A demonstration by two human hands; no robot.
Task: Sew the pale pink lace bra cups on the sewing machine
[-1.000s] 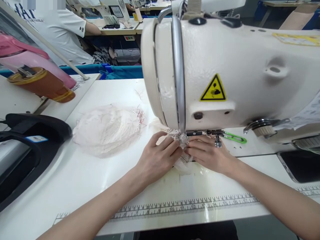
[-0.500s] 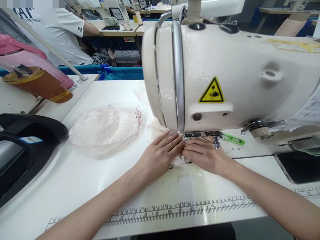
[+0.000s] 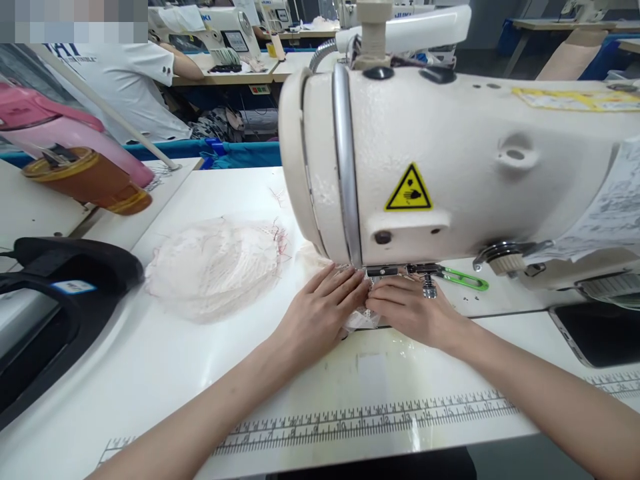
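Note:
Under the head of a white sewing machine (image 3: 465,153) lies a small piece of sheer pale lace fabric (image 3: 361,320), mostly covered by my hands. My left hand (image 3: 323,308) rests flat on it, fingers stretched toward the needle area. Just right of that, my right hand (image 3: 415,312) has its fingers bent and pressed together at the fabric's edge, the fingertips of both hands nearly touching. The machine head hides the needle and the far part of the cloth. Left of my hands, a loose heap of sheer whitish fabric (image 3: 215,270) with reddish threads lies on the table.
A black curved object (image 3: 75,267) sits at the left, below a brown cup (image 3: 90,180) and a pink bottle (image 3: 75,143). Green thread snips (image 3: 465,279) and a phone (image 3: 600,333) are on the right. A printed ruler (image 3: 340,427) runs along the front edge. A person in white sits beyond.
The camera view has shifted slightly, so the machine and background sit a little lower. Both hands stay in nearly the same place on the lace fabric.

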